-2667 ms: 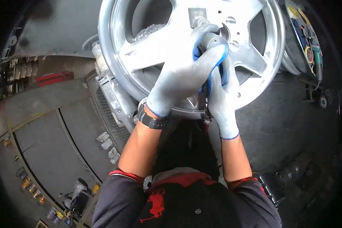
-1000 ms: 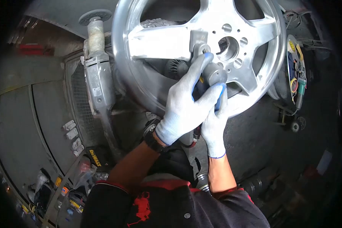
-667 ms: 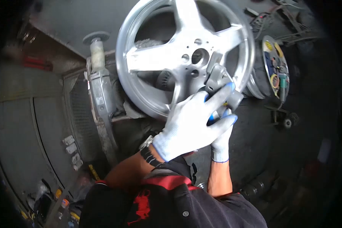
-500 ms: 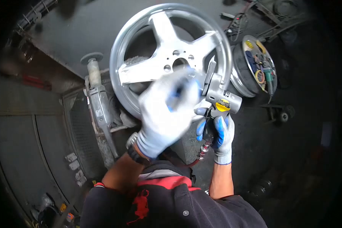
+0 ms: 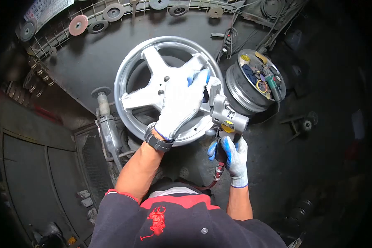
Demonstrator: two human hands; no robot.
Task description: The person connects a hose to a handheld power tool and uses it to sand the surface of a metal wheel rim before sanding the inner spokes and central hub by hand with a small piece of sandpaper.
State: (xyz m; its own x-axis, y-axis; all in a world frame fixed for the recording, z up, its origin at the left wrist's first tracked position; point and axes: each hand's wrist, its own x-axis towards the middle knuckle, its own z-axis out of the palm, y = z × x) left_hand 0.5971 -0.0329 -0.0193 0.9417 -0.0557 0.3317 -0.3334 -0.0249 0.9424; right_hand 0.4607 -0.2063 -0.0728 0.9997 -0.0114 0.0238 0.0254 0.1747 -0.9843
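A silver five-spoke wheel rim (image 5: pixel 132 99) lies face up on the bench. My left hand (image 5: pixel 180 101), in a white glove with blue patches, rests across the hub and spokes, its fingers reaching toward the upper right, partly hidden. My right hand (image 5: pixel 235 159), gloved alike, is wrapped round the handle of a grey air grinder (image 5: pixel 231 118) with a yellow label. The grinder's disc (image 5: pixel 213 91) is seen nearly edge-on, close by the left fingertips and over the rim's right side. A red air hose (image 5: pixel 213 183) runs from the handle toward my body.
Another wheel (image 5: pixel 235 89) to the right carries a green power tool (image 5: pixel 273 87), tape rolls and small items. A long grey grinder (image 5: pixel 108 128) stands at the rim's left. Several discs, one of them a pink disc (image 5: pixel 78 25), hang on a wire rack along the back.
My left hand, blurred before, has settled onto the wheel's face near the grinder disc. The camera view has shifted, showing the rack at the back. My right hand keeps its hold on the grinder.
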